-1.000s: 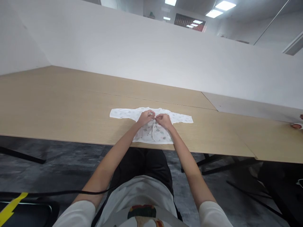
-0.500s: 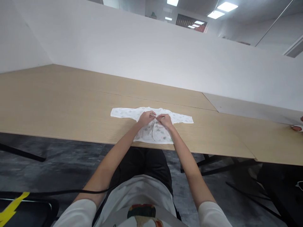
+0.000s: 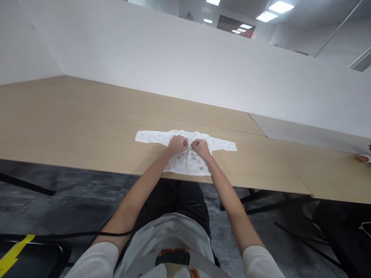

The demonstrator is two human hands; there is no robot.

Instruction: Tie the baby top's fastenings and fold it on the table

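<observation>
A small white baby shirt [image 3: 199,166] with a scattered print lies flat on the table, front up, its sleeves spread to both sides. My left hand [image 3: 177,144] is closed at the upper part of the front opening, fingers curled on the left edge of the cloth. Just across a narrow gap, my right hand [image 3: 200,147] pinches at the right edge of the same opening. Below the hands the two front panels meet along a curved edge. My fingers hide whatever fastener may be between them.
The pale wooden table [image 3: 87,127] runs wide to both sides, with a white partition [image 3: 145,58] behind it. At the far right a person's hand [image 3: 362,158] shows at the frame edge. A black chair with yellow tape [image 3: 16,253] stands at lower left.
My hands have moved slightly apart; their fingertips met over the front opening before. My left fingers are now curled more tightly. The shirt stays in place.
</observation>
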